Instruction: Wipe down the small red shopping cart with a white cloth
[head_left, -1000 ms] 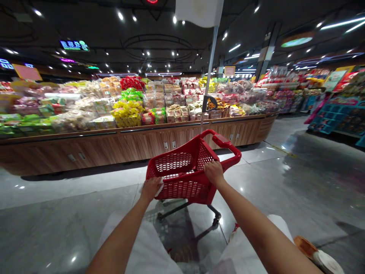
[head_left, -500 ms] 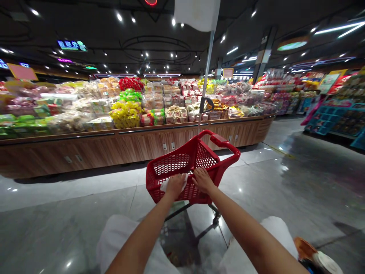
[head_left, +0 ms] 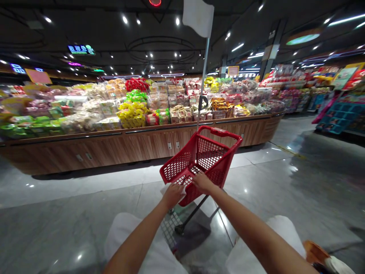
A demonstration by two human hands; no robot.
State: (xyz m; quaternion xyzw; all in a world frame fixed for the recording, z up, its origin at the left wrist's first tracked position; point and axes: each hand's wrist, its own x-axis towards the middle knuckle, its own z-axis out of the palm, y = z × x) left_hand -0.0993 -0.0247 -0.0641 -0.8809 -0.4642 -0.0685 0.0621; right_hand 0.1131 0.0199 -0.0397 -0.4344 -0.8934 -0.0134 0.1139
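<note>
While left hand (head_left: 173,196) holds white paper (head_left: 164,189), right hand (head_left: 203,183) grips red cart (head_left: 212,154).

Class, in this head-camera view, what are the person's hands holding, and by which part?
The red plastic shopping cart, by its near rim: left hand and right hand, with a white scrap at the left hand.

No wording can be read with certainty. Characters are shown in glowing letters on an illuminated ceiling sign (head_left: 81,49) left of centre, but they are too blurred to be made out. Blue neon lettering (head_left: 18,68) is seen near the left edge, and a pink card (head_left: 38,76) is mounted beside it. The labels on the food packets (head_left: 178,114), a small distant sign (head_left: 233,70) and a poster (head_left: 343,78) on the right are also too small or blurred to be read.
</note>
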